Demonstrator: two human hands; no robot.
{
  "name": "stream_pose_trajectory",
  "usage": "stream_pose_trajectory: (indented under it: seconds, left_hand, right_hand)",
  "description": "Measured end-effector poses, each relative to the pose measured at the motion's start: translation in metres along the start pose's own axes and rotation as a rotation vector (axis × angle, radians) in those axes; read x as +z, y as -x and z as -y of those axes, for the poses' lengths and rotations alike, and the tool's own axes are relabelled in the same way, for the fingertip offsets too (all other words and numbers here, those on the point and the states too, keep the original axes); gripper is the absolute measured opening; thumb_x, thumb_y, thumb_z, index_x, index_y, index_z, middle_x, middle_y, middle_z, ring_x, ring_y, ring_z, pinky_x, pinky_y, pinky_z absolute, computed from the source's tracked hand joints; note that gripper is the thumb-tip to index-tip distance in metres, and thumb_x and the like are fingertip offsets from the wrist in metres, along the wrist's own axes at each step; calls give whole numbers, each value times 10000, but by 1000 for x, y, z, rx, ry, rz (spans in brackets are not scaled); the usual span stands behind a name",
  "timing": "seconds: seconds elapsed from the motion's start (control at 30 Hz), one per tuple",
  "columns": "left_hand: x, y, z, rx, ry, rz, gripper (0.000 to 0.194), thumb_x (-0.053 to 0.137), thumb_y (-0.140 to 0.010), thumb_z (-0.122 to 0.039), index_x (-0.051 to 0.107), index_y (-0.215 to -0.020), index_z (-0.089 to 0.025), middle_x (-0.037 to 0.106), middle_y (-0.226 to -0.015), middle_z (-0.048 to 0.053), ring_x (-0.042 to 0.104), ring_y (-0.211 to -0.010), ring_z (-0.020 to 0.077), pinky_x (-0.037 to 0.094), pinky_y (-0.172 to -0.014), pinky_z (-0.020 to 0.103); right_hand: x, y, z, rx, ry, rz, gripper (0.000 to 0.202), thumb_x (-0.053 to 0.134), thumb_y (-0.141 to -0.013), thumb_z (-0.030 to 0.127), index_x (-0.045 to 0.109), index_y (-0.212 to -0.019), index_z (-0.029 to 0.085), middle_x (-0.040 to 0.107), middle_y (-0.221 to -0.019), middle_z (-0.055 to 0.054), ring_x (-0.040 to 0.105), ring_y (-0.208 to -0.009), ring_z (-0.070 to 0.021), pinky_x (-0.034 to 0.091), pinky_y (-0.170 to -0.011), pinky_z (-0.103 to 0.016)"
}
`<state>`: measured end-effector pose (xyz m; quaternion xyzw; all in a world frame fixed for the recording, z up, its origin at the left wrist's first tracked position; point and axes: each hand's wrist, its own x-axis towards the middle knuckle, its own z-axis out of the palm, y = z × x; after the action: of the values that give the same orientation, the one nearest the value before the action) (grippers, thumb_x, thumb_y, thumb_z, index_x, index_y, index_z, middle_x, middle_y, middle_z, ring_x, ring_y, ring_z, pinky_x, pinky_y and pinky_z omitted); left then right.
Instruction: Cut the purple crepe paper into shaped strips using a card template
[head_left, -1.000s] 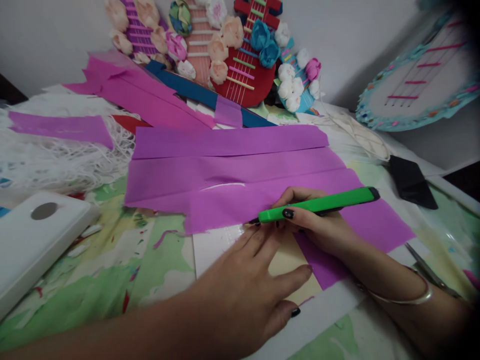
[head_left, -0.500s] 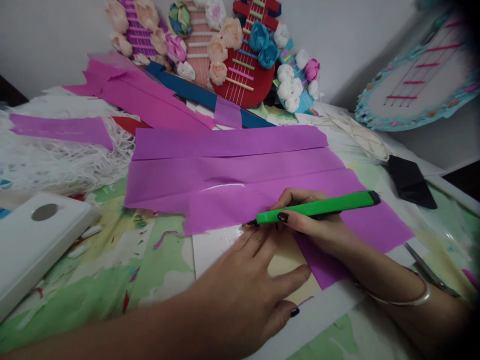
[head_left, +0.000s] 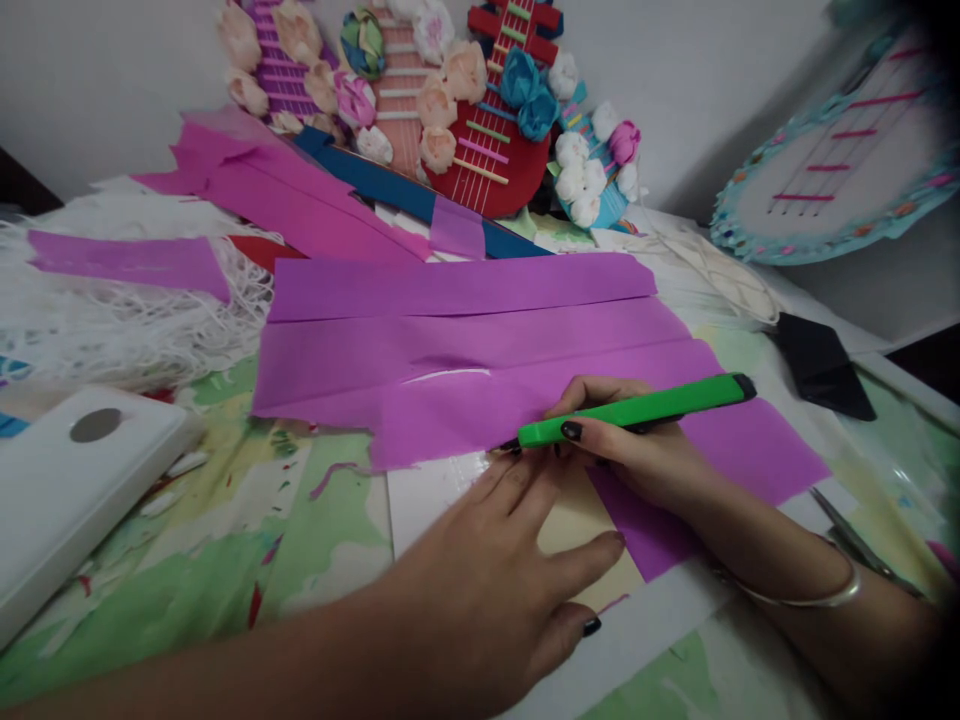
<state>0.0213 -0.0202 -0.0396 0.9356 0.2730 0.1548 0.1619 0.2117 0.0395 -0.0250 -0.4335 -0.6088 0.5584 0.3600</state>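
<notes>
My right hand (head_left: pixel 637 440) is closed around a green utility knife (head_left: pixel 637 410) with a black end. The knife's tip points left and touches the lower edge of the purple crepe paper (head_left: pixel 465 350), beside my left fingertips. My left hand (head_left: pixel 517 560) lies flat with its fingers spread, pressing on a white sheet (head_left: pixel 416 500) and a pale yellow piece (head_left: pixel 574 525). A purple strip is folded out under my right wrist. The blade itself is mostly hidden by my fingers.
Scissors (head_left: pixel 862 540) lie beside my right forearm. A white box-like device (head_left: pixel 67 480) stands at left, with shredded white string (head_left: pixel 135 330) behind it. Several decorated paper guitars, one a red guitar (head_left: pixel 491 160), lean on the wall. A black flat piece (head_left: pixel 821 365) lies at right.
The knife's rear end has tipped slightly upward and its tip has shifted a little to the right. My left hand stays in place. The view has moved very slightly.
</notes>
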Motion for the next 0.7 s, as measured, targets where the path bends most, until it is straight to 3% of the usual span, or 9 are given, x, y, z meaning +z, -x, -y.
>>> stream_pose_trajectory:
  seconds: [0.13, 0.33, 0.7]
  left_hand:
    - [1, -1, 0, -1, -4, 4, 438, 500, -933, -396, 472, -1356, -286, 490, -1357, 110, 308, -1363, 335, 219, -1126, 534]
    - [2, 1, 0, -3, -6, 12, 456, 503, -931, -399, 452, -1371, -292, 441, -1397, 139, 282, -1381, 354, 248, -1106, 557]
    - [1, 1, 0, -3, -23, 8, 451, 491, -935, -400, 446, -1369, -288, 418, -1398, 180, 283, -1377, 378, 254, -1099, 560]
  right_hand:
    - [0, 0, 1, -11, 17, 16, 163, 712, -761, 319, 659, -783, 167, 695, -755, -39, 610, -653, -143, 466, -589, -253]
    - [-2, 0, -7, 2, -133, -4, 144, 698, -788, 303, 652, -789, 167, 666, -682, -10, 565, -578, -103, 428, -539, -224]
    - [-4, -2, -8, 23, -120, -11, 166, 699, -772, 317, 642, -764, 161, 641, -645, -8, 518, -532, -95, 378, -487, -217]
